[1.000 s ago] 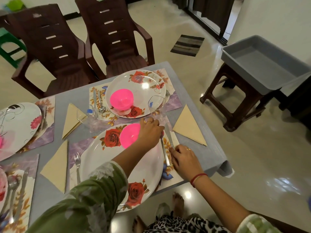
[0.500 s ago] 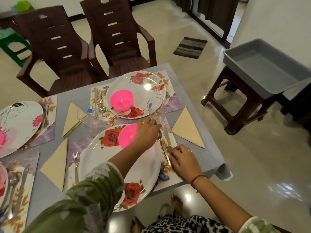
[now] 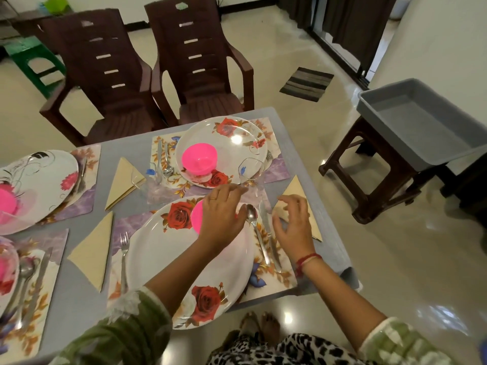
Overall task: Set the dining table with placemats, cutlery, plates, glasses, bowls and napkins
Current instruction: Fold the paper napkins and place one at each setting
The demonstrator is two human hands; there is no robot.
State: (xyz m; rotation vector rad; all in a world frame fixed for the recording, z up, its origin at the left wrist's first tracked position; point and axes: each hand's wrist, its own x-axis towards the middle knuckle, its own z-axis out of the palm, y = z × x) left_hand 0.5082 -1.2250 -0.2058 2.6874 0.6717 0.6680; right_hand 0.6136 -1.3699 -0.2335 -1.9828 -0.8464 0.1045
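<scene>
On the grey table [image 3: 328, 233] the nearest floral placemat [image 3: 266, 283] carries a rose-patterned plate [image 3: 163, 248] with a pink bowl [image 3: 196, 217] on it. My left hand [image 3: 221, 214] lies over that bowl, fingers stretched out, tips at the foot of a clear glass [image 3: 249, 171]. A spoon [image 3: 257, 233] and a knife [image 3: 268, 233] lie side by side right of the plate, and a fork [image 3: 123, 256] lies to its left. My right hand [image 3: 292, 225] hovers with loosely curved fingers over the beige folded napkin [image 3: 296, 187], holding nothing.
A second set place with plate [image 3: 232, 138] and pink bowl [image 3: 199, 159] lies beyond, and more settings run along the left. Two brown chairs [image 3: 203, 75] stand behind the table. A grey tub [image 3: 421, 122] sits on a brown stool [image 3: 374, 185] at right.
My right hand has lifted off the knife and mat edge and moved up and right over the napkin, uncovering spoon and knife. My left hand has stayed by the glass.
</scene>
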